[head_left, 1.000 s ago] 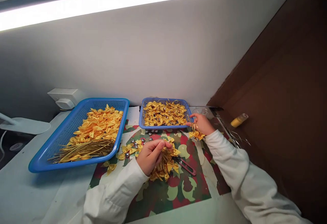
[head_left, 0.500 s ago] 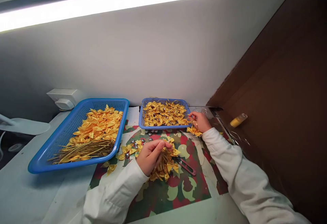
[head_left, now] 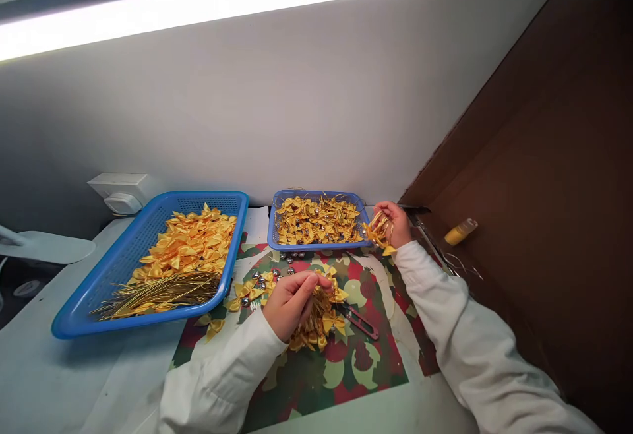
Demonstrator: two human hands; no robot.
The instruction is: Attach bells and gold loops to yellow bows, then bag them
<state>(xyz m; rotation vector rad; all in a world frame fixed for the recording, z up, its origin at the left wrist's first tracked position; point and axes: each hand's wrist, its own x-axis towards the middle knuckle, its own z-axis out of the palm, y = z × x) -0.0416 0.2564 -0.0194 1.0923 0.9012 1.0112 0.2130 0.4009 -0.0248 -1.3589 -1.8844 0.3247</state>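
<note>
My left hand [head_left: 295,302] is closed around a bunch of gold ties [head_left: 316,312], with gold satin bows [head_left: 309,340] hanging below it over the patterned mat. My right hand [head_left: 394,223] is lifted beside the small basket's right end, its fingers curled on several gold bows [head_left: 378,236] with looped gold ties. The small blue basket [head_left: 321,247] is full of gold bows with silver bells and ties. Thread snips [head_left: 362,323] with a dark red handle lie just right of the left hand's bunch. Loose bows [head_left: 244,292] and silver bells [head_left: 291,256] lie on the mat.
A large blue basket [head_left: 143,322] at left holds a heap of bows [head_left: 192,243] and a bundle of gold ties [head_left: 163,294]. A brown board [head_left: 534,190] stands along the right, with a yellow tube [head_left: 461,231] by it. The patterned mat [head_left: 341,381] covers the table's middle.
My right hand has risen slightly and turned, lifting the bows it holds off the table beside the small basket. My left hand has stayed in place.
</note>
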